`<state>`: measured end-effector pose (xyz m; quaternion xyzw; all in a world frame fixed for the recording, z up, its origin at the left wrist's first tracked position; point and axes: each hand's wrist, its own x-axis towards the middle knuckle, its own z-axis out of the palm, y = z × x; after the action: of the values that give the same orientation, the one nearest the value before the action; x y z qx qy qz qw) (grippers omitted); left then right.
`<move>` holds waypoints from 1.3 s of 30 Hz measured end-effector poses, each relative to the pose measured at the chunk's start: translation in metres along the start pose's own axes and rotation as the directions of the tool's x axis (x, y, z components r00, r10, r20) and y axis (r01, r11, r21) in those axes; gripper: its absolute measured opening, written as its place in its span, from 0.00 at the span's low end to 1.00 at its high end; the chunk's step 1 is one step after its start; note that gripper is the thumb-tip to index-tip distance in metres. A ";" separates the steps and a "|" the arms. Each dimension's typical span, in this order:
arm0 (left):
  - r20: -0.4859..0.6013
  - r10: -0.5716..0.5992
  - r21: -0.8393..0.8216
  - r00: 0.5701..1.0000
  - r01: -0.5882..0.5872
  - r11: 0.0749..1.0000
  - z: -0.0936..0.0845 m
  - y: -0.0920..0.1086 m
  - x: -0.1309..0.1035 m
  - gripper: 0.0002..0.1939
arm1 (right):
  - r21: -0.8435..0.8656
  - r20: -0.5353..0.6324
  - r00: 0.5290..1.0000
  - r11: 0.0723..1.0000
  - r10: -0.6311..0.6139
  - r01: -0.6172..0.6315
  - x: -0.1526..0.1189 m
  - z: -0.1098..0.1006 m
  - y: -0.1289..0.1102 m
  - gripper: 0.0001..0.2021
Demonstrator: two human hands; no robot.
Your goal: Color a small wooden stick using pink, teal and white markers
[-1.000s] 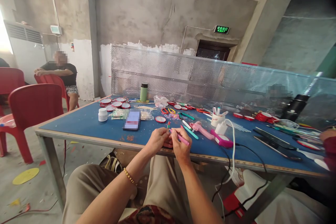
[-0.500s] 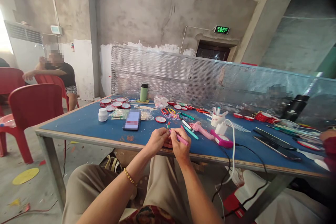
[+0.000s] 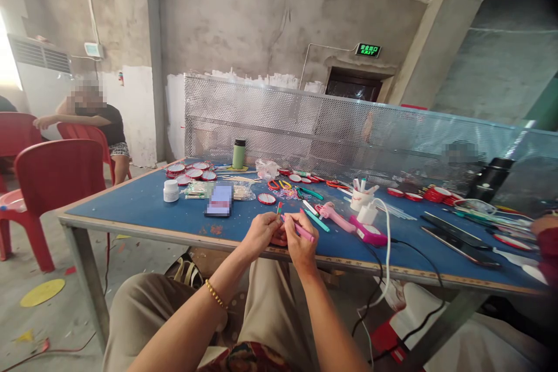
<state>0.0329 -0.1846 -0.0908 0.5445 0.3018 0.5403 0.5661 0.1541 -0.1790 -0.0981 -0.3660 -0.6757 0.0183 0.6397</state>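
Observation:
At the table's front edge my two hands are close together. My right hand [image 3: 301, 244] is closed around a pink pen [image 3: 304, 232], held slanting like a writing tool. My left hand [image 3: 264, 233] is closed on a small thin piece with a red and green tip [image 3: 279, 207] showing above the fingers; its kind and the rest of it are hidden. The pen's front end is beside the left fingers, and I cannot tell whether they touch. Just beyond lie a teal pen [image 3: 317, 221] and a round red-rimmed disc [image 3: 267, 199].
On the blue table [image 3: 139, 203] are a phone [image 3: 219, 200], a white jar [image 3: 171, 191], a green bottle [image 3: 239, 154], pliers [image 3: 310, 193] and a cup of pens [image 3: 361, 197]. A cable [image 3: 387, 244] hangs over the front edge. A person [image 3: 102, 119] sits at left.
My right hand and the pink pen have shifted very slightly right. My left hand stays in place. The seated person's raised arm and head have moved a little.

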 end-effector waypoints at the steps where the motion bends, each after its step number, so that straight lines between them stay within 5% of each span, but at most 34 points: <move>1: -0.003 0.001 0.000 1.000 -0.001 1.000 0.000 0.000 0.000 0.21 | 0.001 0.004 1.000 1.000 -0.005 0.005 0.000 0.000 0.000 0.12; 39: 0.021 -0.005 -0.017 1.000 0.005 1.000 0.001 0.003 -0.002 0.22 | 0.010 -0.005 1.000 1.000 -0.003 0.003 0.000 0.000 0.000 0.12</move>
<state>0.0324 -0.1875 -0.0883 0.5446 0.2926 0.5355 0.5753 0.1537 -0.1790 -0.0976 -0.3617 -0.6746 0.0199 0.6432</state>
